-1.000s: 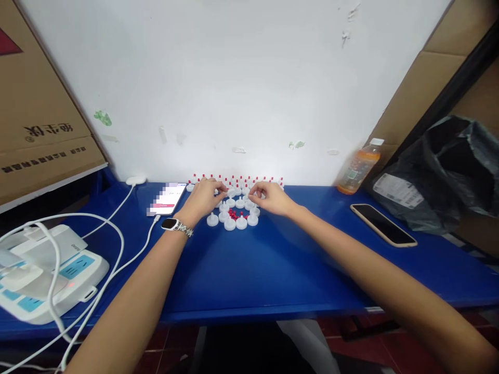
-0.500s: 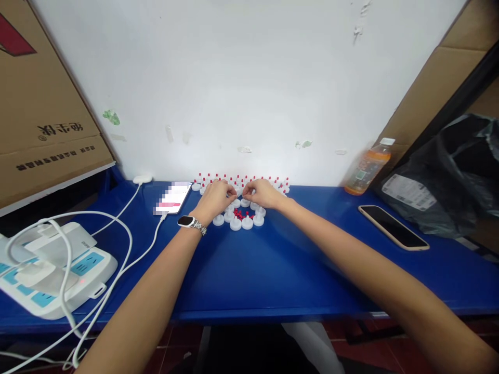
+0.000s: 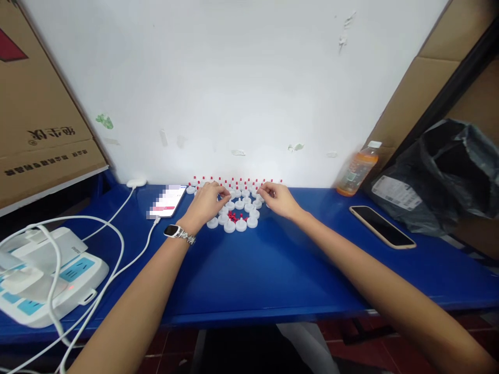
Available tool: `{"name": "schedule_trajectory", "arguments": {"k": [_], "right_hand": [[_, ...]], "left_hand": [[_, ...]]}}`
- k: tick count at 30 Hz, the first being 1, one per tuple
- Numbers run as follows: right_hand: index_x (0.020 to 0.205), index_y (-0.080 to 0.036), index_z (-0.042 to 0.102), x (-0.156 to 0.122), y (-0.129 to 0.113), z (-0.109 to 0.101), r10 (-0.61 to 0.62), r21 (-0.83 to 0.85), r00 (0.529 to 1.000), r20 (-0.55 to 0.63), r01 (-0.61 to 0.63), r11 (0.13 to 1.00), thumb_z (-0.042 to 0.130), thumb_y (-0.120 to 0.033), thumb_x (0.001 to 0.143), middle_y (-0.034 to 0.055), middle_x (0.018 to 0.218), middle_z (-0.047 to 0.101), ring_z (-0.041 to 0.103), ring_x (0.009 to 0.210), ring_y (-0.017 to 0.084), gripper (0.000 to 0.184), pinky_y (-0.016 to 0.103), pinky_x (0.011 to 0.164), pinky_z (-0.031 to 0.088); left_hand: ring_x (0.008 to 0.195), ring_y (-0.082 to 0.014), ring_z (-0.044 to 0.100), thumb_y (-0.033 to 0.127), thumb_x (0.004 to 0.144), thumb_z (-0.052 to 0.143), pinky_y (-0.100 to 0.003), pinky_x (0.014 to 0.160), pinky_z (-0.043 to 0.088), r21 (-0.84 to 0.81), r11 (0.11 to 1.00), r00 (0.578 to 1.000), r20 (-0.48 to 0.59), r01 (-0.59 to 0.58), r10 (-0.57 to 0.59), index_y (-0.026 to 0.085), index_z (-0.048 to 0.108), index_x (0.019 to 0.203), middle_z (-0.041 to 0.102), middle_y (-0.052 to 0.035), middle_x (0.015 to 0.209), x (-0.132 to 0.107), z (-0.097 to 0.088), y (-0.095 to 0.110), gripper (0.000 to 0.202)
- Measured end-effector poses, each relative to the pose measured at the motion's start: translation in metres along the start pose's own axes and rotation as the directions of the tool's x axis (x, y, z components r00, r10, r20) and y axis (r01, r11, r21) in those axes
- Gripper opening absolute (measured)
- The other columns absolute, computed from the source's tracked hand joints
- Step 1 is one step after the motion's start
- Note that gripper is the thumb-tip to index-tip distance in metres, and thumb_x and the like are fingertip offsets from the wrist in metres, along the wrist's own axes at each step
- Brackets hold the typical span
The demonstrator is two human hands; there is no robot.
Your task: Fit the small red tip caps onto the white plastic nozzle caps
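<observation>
White nozzle caps (image 3: 240,225) ring red tips (image 3: 233,216); left hand (image 3: 207,201) at ten o'clock, right hand (image 3: 280,200) at two; cannot tell either grip's state.

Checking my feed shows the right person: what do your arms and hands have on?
Both the left hand and right hand are ungloved, with bare forearms. The left wrist wears a watch with a dark screen, pale case and silvery link band.

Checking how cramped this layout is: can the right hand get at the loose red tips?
Probably yes: the right hand is close by, and though white caps ring the loose red tips, nothing covers them from above.
</observation>
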State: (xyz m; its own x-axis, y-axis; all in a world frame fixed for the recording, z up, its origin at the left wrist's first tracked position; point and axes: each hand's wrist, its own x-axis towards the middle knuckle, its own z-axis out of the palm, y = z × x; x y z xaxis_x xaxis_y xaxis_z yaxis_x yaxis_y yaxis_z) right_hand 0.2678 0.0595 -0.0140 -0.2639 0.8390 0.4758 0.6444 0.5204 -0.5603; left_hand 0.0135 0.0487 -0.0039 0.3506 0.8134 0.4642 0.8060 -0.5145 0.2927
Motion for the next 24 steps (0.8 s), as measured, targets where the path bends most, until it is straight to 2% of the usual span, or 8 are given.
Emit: {"name": "schedule_trajectory", "arguments": {"k": [3, 7, 10, 12, 16, 19, 22, 24], "right_hand": [[0.087, -0.016, 0.07, 0.017, 0.009, 0.006, 0.009, -0.095, 1.0, 0.009, -0.008, 0.995, 0.056, -0.025, 0.086, 0.0041, 0.083, 0.071, 0.058, 0.072, 0.015, 0.016, 0.027, 0.069, 0.041], [0.094, -0.019, 0.073, 0.047, 0.012, 0.023, 0.077, -0.298, 0.995, 0.071, -0.052, 0.953, 0.062, -0.031, 0.084, 0.0077, 0.091, 0.072, 0.062, 0.088, 0.022, 0.02, 0.035, 0.084, 0.041], [0.088, -0.019, 0.074, 0.065, 0.012, 0.039, 0.134, -0.402, 0.984, 0.118, -0.076, 0.912, 0.066, -0.033, 0.081, 0.0099, 0.09, 0.073, 0.062, 0.096, 0.026, 0.018, 0.042, 0.094, 0.038], [0.083, -0.019, 0.072, 0.071, 0.012, 0.045, 0.151, -0.413, 0.979, 0.137, -0.082, 0.907, 0.067, -0.03, 0.08, 0.01, 0.09, 0.074, 0.062, 0.098, 0.027, 0.013, 0.044, 0.096, 0.036], [0.085, -0.018, 0.07, 0.067, 0.008, 0.04, 0.102, -0.311, 0.994, 0.025, -0.089, 0.946, 0.062, -0.027, 0.082, 0.0088, 0.095, 0.073, 0.062, 0.097, 0.026, 0.012, 0.041, 0.092, 0.04], [0.093, -0.018, 0.065, 0.048, -0.004, 0.025, -0.017, -0.113, 0.997, -0.08, 0.008, 0.994, 0.056, -0.026, 0.085, 0.0077, 0.096, 0.072, 0.063, 0.088, 0.021, 0.014, 0.033, 0.08, 0.044], [0.097, -0.02, 0.063, 0.02, -0.022, 0.012, -0.097, 0.074, 0.994, -0.049, 0.1, 0.992, 0.056, -0.028, 0.087, 0.0032, 0.09, 0.07, 0.06, 0.073, 0.016, 0.015, 0.028, 0.07, 0.045], [0.095, -0.02, 0.064, 0.003, -0.033, 0.01, -0.154, 0.122, 0.987, -0.037, 0.157, 0.98, 0.059, -0.026, 0.084, 0.0025, 0.09, 0.07, 0.057, 0.07, 0.014, 0.013, 0.027, 0.069, 0.044]], "left_hand": [[0.093, -0.0253, 0.06, 0.035, 0.094, 0.054, -0.041, 0.085, 0.045, -0.008, 1.0, 1.0, 0.0, 0.005, -0.005, 0.019, 0.072, 0.09, 0.068, -0.008, 0.093, -0.003, 0.001, 0.001, 0.025], [0.092, -0.0245, 0.06, 0.035, 0.094, 0.054, -0.04, 0.084, 0.046, -0.018, 1.0, 1.0, 0.014, 0.006, -0.006, 0.02, 0.072, 0.09, 0.067, -0.0076, 0.093, -0.004, 0.003, 0.002, 0.024], [0.093, -0.0243, 0.06, 0.035, 0.094, 0.053, -0.04, 0.085, 0.046, -0.023, 1.0, 1.0, 0.021, 0.004, -0.004, 0.02, 0.073, 0.091, 0.067, -0.0076, 0.093, -0.005, 0.004, 0.002, 0.025], [0.093, -0.0243, 0.06, 0.035, 0.094, 0.053, -0.04, 0.084, 0.046, -0.032, 0.999, 1.0, 0.022, 0.009, -0.008, 0.02, 0.072, 0.091, 0.067, -0.008, 0.094, -0.005, 0.004, 0.001, 0.025], [0.093, -0.0245, 0.06, 0.036, 0.094, 0.053, -0.04, 0.084, 0.046, -0.051, 0.999, 1.0, -0.009, 0.009, -0.01, 0.02, 0.071, 0.088, 0.068, -0.0079, 0.094, -0.005, 0.0, 0.002, 0.025], [0.092, -0.0233, 0.059, 0.037, 0.096, 0.05, -0.038, 0.083, 0.046, -0.09, 0.996, 0.997, -0.073, -0.012, 0.005, 0.02, 0.068, 0.089, 0.068, -0.0068, 0.094, -0.005, -0.002, 0.01, 0.026], [0.089, -0.0205, 0.059, 0.042, 0.099, 0.045, -0.035, 0.079, 0.047, -0.178, 0.983, 0.992, -0.123, -0.053, 0.032, 0.02, 0.062, 0.094, 0.066, -0.0055, 0.093, -0.006, -0.003, 0.023, 0.028], [0.087, -0.0195, 0.059, 0.045, 0.099, 0.045, -0.033, 0.077, 0.047, -0.212, 0.974, 0.992, -0.115, -0.082, 0.058, 0.02, 0.057, 0.094, 0.064, -0.0049, 0.092, -0.008, -0.002, 0.031, 0.028]]}}
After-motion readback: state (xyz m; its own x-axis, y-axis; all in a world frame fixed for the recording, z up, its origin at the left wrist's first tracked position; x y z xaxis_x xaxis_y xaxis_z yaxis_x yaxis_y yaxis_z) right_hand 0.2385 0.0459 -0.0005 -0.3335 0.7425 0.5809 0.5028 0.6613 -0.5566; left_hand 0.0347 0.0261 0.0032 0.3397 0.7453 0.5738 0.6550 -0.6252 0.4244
